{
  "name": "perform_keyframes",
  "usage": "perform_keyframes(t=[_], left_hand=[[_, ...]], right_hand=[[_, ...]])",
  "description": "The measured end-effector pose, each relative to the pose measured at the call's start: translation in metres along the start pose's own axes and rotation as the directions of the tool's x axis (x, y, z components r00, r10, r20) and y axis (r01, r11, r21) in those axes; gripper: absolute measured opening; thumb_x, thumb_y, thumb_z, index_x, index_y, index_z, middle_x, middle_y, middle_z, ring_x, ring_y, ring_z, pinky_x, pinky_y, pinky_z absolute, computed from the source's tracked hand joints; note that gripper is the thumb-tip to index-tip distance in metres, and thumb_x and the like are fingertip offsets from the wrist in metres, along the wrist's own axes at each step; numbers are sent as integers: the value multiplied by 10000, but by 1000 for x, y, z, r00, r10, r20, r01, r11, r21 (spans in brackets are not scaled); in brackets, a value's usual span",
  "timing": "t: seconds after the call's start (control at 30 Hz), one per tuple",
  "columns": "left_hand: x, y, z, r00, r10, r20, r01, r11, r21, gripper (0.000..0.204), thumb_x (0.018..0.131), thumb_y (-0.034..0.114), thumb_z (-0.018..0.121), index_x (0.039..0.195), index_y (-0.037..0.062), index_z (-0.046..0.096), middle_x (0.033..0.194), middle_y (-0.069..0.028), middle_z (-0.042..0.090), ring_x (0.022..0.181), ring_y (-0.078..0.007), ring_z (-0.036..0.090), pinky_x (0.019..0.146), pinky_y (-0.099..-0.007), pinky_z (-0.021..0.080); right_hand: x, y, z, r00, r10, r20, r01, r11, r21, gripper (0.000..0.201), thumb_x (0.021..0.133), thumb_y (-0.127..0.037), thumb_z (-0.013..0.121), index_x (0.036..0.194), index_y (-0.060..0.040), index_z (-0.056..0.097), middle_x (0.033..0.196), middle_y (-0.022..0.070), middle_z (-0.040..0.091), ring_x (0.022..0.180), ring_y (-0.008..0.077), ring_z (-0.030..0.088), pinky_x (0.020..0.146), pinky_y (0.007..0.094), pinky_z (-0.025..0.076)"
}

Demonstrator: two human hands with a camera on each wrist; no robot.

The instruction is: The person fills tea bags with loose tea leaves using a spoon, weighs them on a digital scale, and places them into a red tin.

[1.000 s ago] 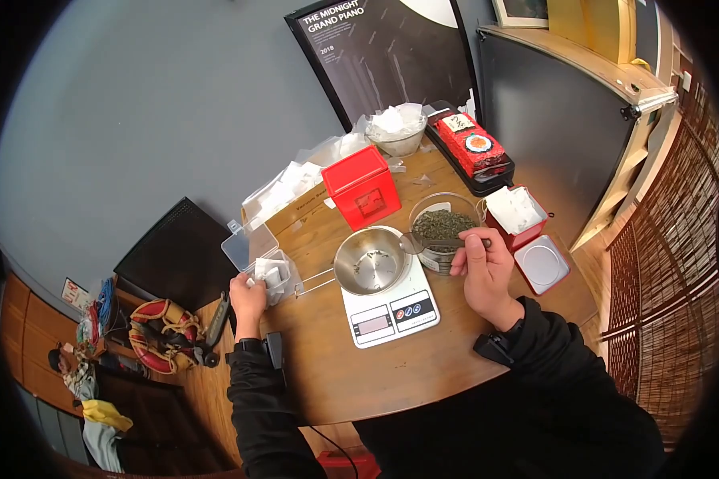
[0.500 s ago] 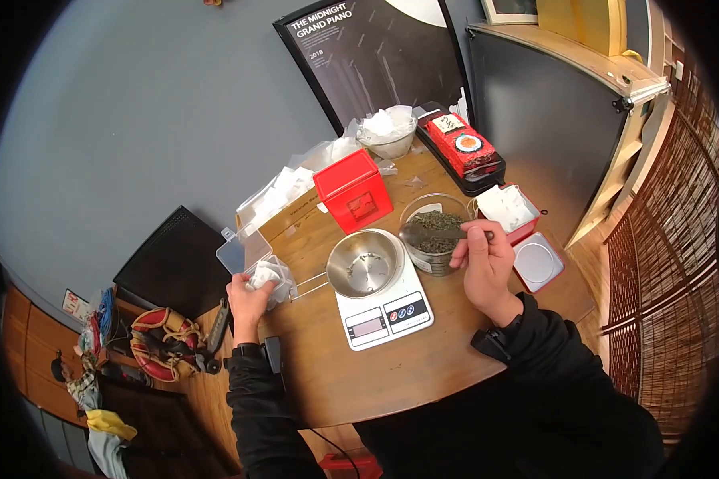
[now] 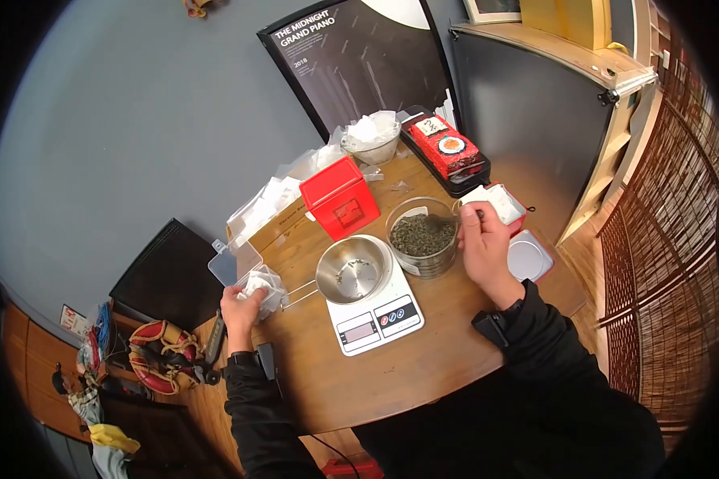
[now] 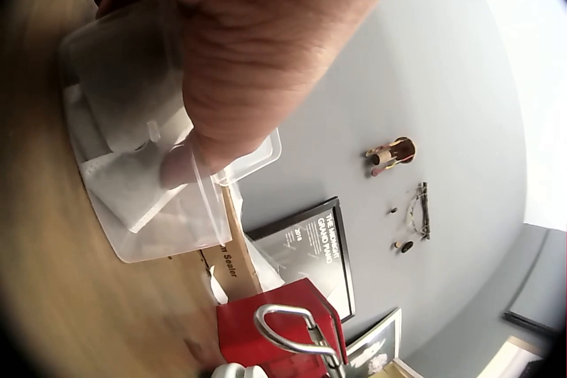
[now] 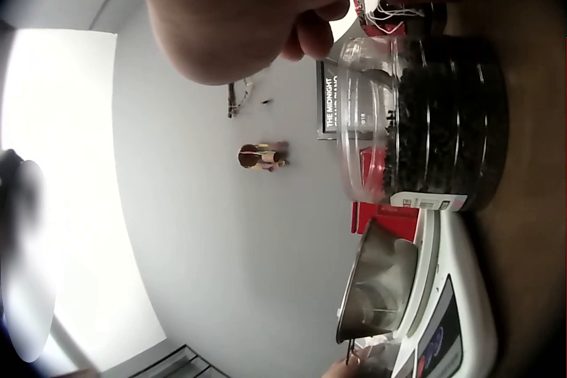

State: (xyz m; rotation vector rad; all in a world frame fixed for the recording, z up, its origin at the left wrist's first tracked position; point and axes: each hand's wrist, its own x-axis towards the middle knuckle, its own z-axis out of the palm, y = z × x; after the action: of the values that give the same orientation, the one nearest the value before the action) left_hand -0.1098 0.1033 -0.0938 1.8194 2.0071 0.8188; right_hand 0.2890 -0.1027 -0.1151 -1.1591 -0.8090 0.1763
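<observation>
My left hand (image 3: 240,310) is at a clear plastic box (image 4: 190,227) holding white tea bags (image 4: 133,192). Its thumb reaches inside and pinches a bag; the other fingers are mostly hidden behind the box. My right hand (image 3: 487,254) grips a dark-handled spoon (image 3: 441,222), whose bowl dips into a clear round jar (image 5: 363,130) of dark dried tea leaves (image 3: 415,237). Between the hands, a steel pan (image 3: 324,279) with a long wire handle sits on a white kitchen scale (image 3: 375,342). A few leaves lie inside the pan.
Behind the pan stands a closed red tin (image 3: 343,195). An open red tin (image 3: 515,225) with white bags is beyond the right hand, its lid (image 3: 530,251) nearby. A cardboard box (image 3: 272,227), a bowl (image 3: 375,152) of white bags and a red package (image 3: 455,160) line the back.
My right hand has lowered the spoon from beside the pan's rim into the jar's leaves. My left hand stays at the plastic box, working among the bags. The head view has shifted slightly.
</observation>
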Motion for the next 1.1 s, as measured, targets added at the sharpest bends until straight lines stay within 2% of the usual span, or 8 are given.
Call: perform_keyframes(t=[0.17,0.23,0.37,0.63,0.7,0.77,0.8,1.1], left_hand=[[-13,2,-9,982,97,-161,-107,993,-53,724,673,370,838,1232,-14,584,1252,-247,570,1150,-369,567,993,-435,450],[-20,1,-9,855,276,-439,-290,956,38,663,718,324,824,1235,-17,588,1245,-239,580,1169,-366,552,1012,-439,425],[-52,37,-11,764,310,-565,-434,896,-95,569,791,224,774,1274,-2,572,1264,-169,573,1194,-314,514,1037,-414,380],[-69,78,11,723,369,-584,-562,805,-189,504,808,136,742,1262,-3,571,1241,-140,568,1146,-268,529,986,-374,405],[-78,85,17,719,365,-592,-573,793,-207,479,813,131,734,1243,-11,575,1232,-141,572,1147,-268,531,990,-379,406],[-83,87,24,730,339,-594,-579,768,-274,454,818,113,722,1230,-14,579,1222,-139,575,1140,-266,533,983,-382,408],[-84,86,28,729,337,-595,-581,764,-279,454,818,113,722,1230,-14,579,1222,-139,575,1140,-266,533,983,-382,408],[-97,78,42,741,327,-586,-588,738,-332,405,826,52,698,1209,-15,586,1191,-124,596,1100,-251,542,950,-371,419]], right_hand=[[-6,-3,3,983,146,110,-143,989,-30,224,1034,-212,561,949,-6,585,640,10,569,578,52,513,524,245,414],[-7,-2,3,980,172,105,-173,985,1,214,1029,-203,565,946,-6,584,639,4,570,567,50,508,523,240,413],[-12,-8,-6,958,251,138,-251,968,-17,206,1020,-202,572,995,-1,606,647,-7,572,579,52,533,528,240,432],[23,-5,-58,998,13,-54,-19,993,-118,258,1004,-205,598,1120,21,644,726,14,628,631,82,569,604,245,478],[42,-13,-72,998,61,-10,-62,965,-256,246,953,-180,637,1108,10,662,882,85,693,823,164,642,750,308,521],[57,-15,-80,961,-79,264,257,599,-758,287,868,-134,664,1127,-11,666,1114,144,687,1109,278,601,936,388,480],[62,-13,-79,947,-22,319,266,611,-746,356,797,-101,665,1146,-31,670,1261,142,632,1261,358,487,1051,449,396],[80,8,-62,830,-55,555,491,542,-682,406,749,-59,677,1154,-48,654,1141,147,642,1175,361,524,1023,445,403]])
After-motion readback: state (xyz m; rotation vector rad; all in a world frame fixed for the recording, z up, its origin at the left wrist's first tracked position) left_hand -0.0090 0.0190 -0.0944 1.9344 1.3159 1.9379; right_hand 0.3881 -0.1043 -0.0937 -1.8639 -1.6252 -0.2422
